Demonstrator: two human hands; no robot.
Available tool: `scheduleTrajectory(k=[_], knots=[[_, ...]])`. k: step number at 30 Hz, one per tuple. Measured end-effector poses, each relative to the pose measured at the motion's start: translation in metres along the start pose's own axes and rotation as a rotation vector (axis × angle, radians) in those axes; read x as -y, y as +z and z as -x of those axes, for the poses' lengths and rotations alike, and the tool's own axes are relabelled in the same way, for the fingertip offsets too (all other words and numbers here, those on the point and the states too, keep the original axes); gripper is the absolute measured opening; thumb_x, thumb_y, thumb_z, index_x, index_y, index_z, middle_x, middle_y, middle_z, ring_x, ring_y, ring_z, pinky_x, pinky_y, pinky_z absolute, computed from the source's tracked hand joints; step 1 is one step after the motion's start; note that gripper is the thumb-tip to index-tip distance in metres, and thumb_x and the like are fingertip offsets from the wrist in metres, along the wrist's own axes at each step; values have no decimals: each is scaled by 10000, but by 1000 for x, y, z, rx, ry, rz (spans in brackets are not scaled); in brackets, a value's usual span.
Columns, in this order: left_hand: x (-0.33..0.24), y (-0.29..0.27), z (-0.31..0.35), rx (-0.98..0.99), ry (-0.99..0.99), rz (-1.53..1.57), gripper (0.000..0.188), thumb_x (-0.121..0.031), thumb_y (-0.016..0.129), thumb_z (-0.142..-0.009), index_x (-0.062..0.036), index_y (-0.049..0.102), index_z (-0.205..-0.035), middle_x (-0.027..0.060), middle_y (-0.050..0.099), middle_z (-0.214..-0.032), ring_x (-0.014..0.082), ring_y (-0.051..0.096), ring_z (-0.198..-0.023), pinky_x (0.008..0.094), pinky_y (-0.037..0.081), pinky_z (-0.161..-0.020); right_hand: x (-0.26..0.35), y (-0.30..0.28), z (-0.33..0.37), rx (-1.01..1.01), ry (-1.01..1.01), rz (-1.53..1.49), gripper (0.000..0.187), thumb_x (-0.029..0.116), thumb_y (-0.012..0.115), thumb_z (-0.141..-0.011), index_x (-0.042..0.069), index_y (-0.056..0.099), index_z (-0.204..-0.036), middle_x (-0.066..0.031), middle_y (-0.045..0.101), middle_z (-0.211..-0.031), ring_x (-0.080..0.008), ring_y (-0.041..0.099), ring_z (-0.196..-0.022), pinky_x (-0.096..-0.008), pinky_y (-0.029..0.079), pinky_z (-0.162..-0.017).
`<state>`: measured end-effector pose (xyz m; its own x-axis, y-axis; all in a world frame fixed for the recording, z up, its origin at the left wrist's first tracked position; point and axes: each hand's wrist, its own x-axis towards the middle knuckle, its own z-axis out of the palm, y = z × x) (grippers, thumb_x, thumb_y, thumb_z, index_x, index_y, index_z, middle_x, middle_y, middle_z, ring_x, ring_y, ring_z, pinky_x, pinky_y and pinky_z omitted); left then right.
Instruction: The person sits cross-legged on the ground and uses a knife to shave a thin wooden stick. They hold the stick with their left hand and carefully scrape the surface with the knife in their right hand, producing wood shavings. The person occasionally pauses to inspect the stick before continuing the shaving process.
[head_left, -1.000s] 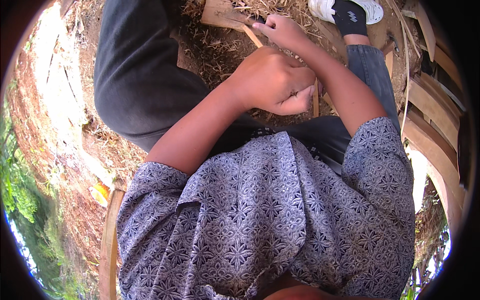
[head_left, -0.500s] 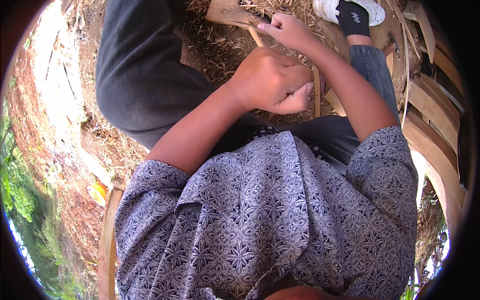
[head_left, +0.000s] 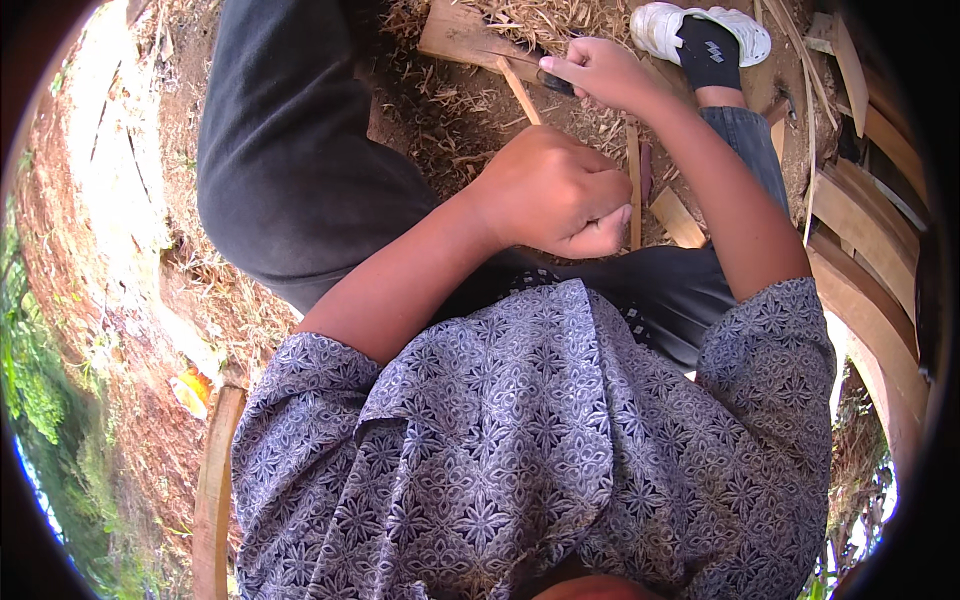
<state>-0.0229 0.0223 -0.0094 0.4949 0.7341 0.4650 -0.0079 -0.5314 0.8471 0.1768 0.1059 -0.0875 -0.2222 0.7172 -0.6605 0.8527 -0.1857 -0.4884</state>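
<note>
Most of the view is taken up by a patterned blue-grey shirt (head_left: pixel 520 450), and above it a dark trouser leg (head_left: pixel 290 160) is stretched over ground littered with straw and wood shavings (head_left: pixel 450 110). To the right, curved wooden slats (head_left: pixel 870 260) are stacked along the edge, and a white shoe (head_left: pixel 700 30) over a dark sock is planted at the top. A wooden block (head_left: pixel 465 40) is seen lying in the shavings near the top centre. Down to the work now: the left hand (head_left: pixel 555 190) is curled into a tight fist in the middle, and a thin wooden strip (head_left: pixel 633 185) is gripped in it, standing nearly upright just beside the knuckles. The right hand (head_left: pixel 600 72) is held higher up, fingers closed round a dark-handled tool (head_left: pixel 555 82), seemingly a knife, though its blade cannot be made out. A second thin strip (head_left: pixel 518 90) is angled out between the two hands, near the tool.
</note>
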Motion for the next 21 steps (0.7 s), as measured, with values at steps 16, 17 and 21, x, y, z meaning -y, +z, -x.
scheduleTrajectory(k=[16,17,21], knots=[[-1,1,-7,31,-28,-23,160,-177,639,-768,-81,554,-672,87,551,-607,321,581,-538,438,488,-516,9,23,-16,-123,30,258,486,557,686,-912,90,631,-788,-88,614,-711,-242,615,-690,-418,474,-634],[-1,1,-6,36,-26,-21,155,-174,638,-766,-81,554,-675,88,550,-609,322,578,-537,437,484,-515,7,21,-17,-111,30,259,489,557,685,-915,88,627,-788,-82,618,-699,-232,616,-665,-409,478,-615],[-4,-2,-3,-10,-30,-26,142,-163,632,-759,-78,549,-682,89,536,-615,321,557,-530,433,468,-511,5,19,-22,-74,45,149,500,553,685,-927,82,611,-777,-57,633,-649,-184,606,-546,-364,483,-526]])
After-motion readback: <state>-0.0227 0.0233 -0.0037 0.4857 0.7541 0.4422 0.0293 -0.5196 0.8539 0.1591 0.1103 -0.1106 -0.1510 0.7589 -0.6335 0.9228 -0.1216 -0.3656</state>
